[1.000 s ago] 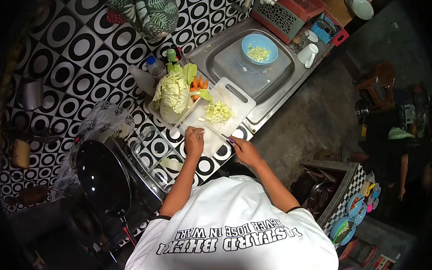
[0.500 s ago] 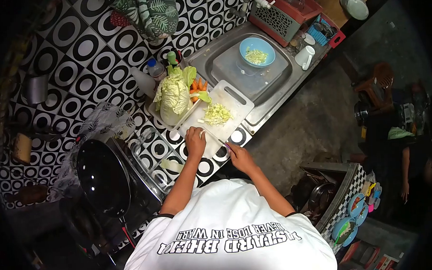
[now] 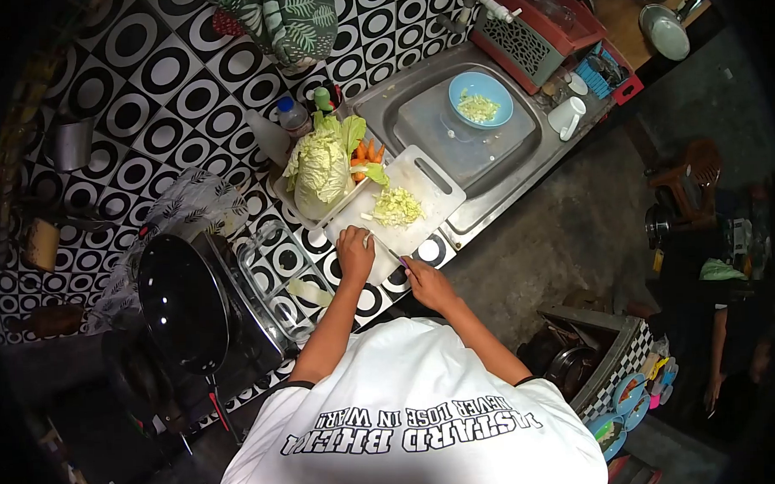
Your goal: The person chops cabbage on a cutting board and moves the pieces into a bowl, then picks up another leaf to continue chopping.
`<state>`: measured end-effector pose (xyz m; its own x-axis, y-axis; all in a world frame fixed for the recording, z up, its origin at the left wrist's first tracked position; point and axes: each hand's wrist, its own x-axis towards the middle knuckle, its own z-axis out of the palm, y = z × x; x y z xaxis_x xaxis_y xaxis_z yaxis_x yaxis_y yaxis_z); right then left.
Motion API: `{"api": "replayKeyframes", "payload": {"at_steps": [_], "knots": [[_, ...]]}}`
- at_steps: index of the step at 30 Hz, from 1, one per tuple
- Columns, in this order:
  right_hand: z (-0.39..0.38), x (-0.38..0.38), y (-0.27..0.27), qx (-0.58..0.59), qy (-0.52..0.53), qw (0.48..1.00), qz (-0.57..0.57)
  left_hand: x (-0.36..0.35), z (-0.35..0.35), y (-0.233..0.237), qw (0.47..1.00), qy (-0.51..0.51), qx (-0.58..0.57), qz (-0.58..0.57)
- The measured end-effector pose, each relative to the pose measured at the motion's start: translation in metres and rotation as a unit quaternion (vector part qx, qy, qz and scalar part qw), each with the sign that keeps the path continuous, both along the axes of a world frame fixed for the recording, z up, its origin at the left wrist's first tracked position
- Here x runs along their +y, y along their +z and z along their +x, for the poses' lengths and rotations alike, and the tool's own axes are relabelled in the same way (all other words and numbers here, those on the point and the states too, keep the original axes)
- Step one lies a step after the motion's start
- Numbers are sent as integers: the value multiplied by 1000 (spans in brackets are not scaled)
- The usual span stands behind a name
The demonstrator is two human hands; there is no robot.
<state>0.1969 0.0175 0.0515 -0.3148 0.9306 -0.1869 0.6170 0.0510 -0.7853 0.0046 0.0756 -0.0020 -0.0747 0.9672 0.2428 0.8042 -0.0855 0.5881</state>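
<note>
A white cutting board lies at a slant on the counter, with a heap of chopped cabbage on it. At the board's near end, the curled fingers of my left hand press down on a small pale piece that looks like cabbage, mostly covered by the fingers. My right hand grips a knife by its purplish handle, the blade beside my left fingertips. Behind the board, a tray holds a whole napa cabbage and several carrots.
A blue bowl of chopped cabbage stands over the sink. To the left are a black wok and a clear glass dish. A white mug sits at the sink's right edge. Another person's arm shows far right.
My view has shifted a little, so the counter appears slightly further right. Both hands stay at the near end of the board, the knife still in my right hand.
</note>
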Motion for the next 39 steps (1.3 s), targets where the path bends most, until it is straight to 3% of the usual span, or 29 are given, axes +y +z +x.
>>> {"api": "replayKeyframes", "payload": {"at_steps": [17,31,39], "knots": [[4,7,-7,-109,65,991,-37,-2,6,0,999,53,7,-2],[0,2,-9,-172,58,982,44,-2,6,-2,998,59,0,-10],[-1,5,-4,-197,102,975,26,-2,6,-3,998,63,-1,-2]]}}
